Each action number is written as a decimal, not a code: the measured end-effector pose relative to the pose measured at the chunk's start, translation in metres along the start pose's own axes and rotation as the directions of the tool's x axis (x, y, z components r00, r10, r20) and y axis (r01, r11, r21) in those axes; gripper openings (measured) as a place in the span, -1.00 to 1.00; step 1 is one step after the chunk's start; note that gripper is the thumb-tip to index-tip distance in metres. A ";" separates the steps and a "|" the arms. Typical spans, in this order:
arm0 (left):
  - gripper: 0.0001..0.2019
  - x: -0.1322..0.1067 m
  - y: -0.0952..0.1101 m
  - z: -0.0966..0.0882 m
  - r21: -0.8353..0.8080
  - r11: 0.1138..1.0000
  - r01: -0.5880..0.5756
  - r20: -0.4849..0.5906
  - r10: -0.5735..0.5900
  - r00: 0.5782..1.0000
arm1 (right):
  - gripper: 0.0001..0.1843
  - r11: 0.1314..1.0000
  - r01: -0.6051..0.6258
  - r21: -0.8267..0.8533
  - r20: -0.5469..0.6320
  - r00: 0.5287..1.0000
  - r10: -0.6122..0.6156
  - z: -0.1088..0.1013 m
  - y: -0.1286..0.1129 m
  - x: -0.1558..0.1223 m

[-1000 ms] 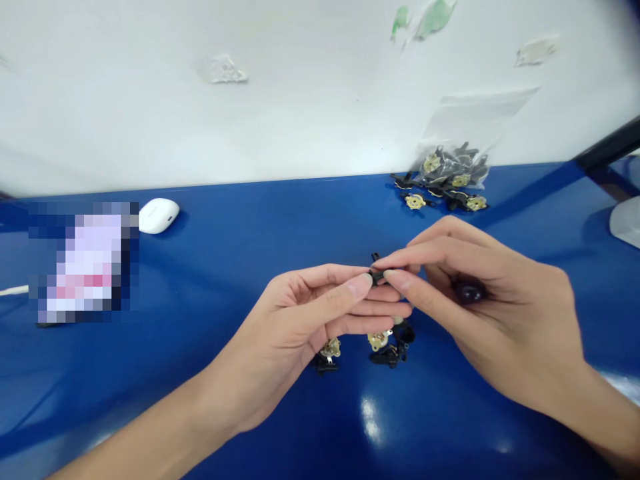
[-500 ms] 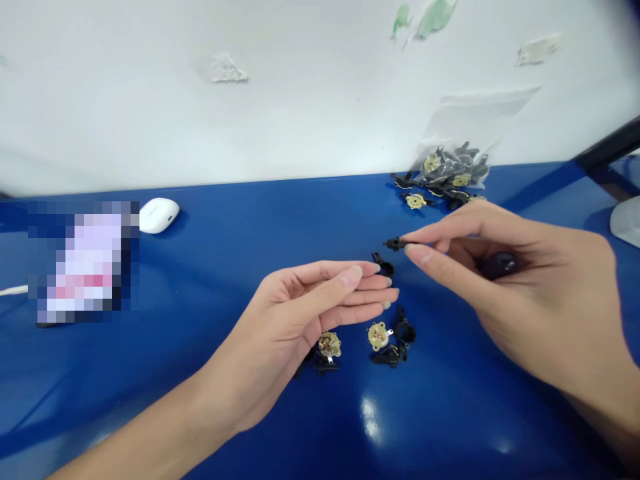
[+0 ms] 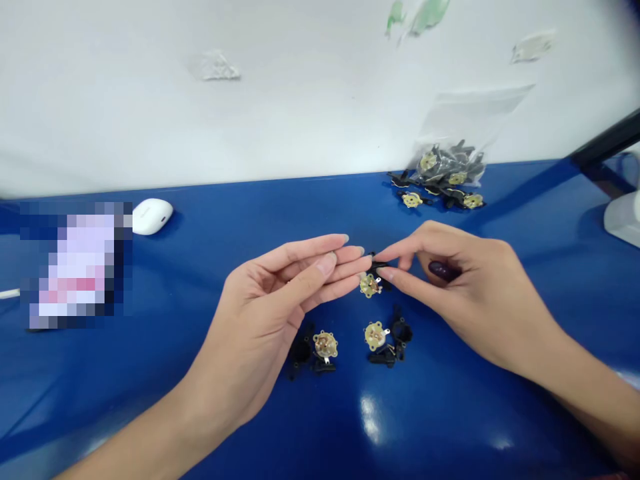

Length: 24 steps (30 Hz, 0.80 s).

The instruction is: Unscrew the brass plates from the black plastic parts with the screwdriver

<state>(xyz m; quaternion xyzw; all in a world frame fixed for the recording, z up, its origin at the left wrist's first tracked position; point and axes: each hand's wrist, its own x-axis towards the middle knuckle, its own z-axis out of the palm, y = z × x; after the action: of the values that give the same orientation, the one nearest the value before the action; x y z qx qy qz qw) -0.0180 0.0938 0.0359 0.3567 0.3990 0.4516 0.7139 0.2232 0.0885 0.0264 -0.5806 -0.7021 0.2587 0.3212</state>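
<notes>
My left hand [image 3: 285,293] hovers over the table, palm toward me, fingers stretched out and thumb laid across them; nothing shows in it. Right beside its fingertips, my right hand [image 3: 465,293] pinches a small black plastic part [image 3: 379,265] between thumb and forefinger. A dark rounded object [image 3: 444,270], like the end of a handle, is tucked in the right palm. Just below the fingertips lies a brass-coloured round plate [image 3: 370,285] with a metal tab. Nearer me are two more such plates, one on the left [image 3: 325,344] and one on the right [image 3: 376,335], each beside black plastic pieces.
At the back right, a clear plastic bag [image 3: 453,163] of similar assemblies leans on the white wall, with several loose ones [image 3: 413,199] before it. A white earbud case [image 3: 153,217] and a blurred-out phone-like object [image 3: 80,267] are on the left of the blue table [image 3: 225,220].
My right hand has moved left and down with the black part, bringing it close to the left fingertips. My left hand has shifted slightly left and up, uncovering the brass plate below.
</notes>
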 end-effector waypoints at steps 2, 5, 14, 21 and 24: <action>-0.84 0.000 0.000 0.000 0.004 1.000 -0.016 -0.013 0.016 1.000 | -0.88 1.000 0.018 -0.013 -0.001 1.000 -0.018 0.005 0.001 0.001; -0.86 0.001 0.000 0.000 -0.003 1.000 -0.018 -0.026 0.017 0.999 | -0.85 0.998 0.051 -0.026 -0.007 0.999 -0.051 0.011 0.001 0.004; -0.87 0.002 0.000 0.000 -0.018 0.999 -0.036 -0.019 0.036 0.999 | -0.81 0.998 0.043 -0.050 -0.039 0.998 -0.045 0.010 0.000 0.005; -0.86 0.002 0.001 0.000 -0.029 1.000 -0.005 -0.014 0.005 1.000 | -0.84 0.997 0.081 -0.010 -0.097 0.992 -0.081 0.008 -0.005 0.001; -0.79 0.001 0.002 0.001 0.008 0.997 0.072 0.021 -0.072 0.997 | -0.84 0.986 0.162 0.043 -0.137 0.978 -0.155 0.006 -0.011 -0.003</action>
<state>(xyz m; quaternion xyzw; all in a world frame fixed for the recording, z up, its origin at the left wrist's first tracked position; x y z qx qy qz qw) -0.0175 0.0953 0.0375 0.3495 0.4055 0.4205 0.7325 0.2123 0.0834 0.0301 -0.5297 -0.7159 0.2117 0.4026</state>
